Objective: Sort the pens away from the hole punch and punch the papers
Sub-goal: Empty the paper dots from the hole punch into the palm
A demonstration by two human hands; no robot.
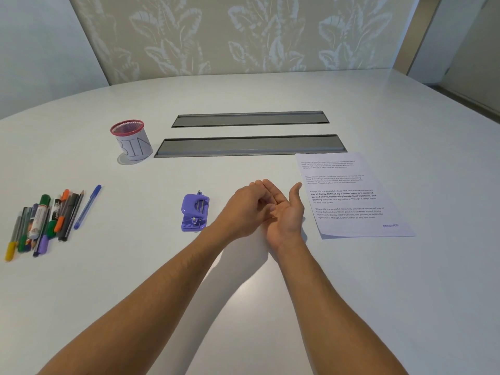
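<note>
A purple hole punch (195, 211) lies on the white table (243, 280), just left of my hands. Several pens and markers (43, 221) lie bunched at the far left, with a blue pen (88, 207) at their right edge. Printed papers (351, 196) lie stacked to the right. My right hand (286, 212) is palm up with straight fingers. My left hand (243, 209) hovers over it, its curled fingers touching the right palm. Neither hand holds anything that I can see.
A red mesh cup (131, 140) wrapped in paper lettered "BIN" stands at the back left. Two grey cable-slot covers (250, 146) run across the table's middle behind my hands. A patterned wall panel stands beyond the far edge.
</note>
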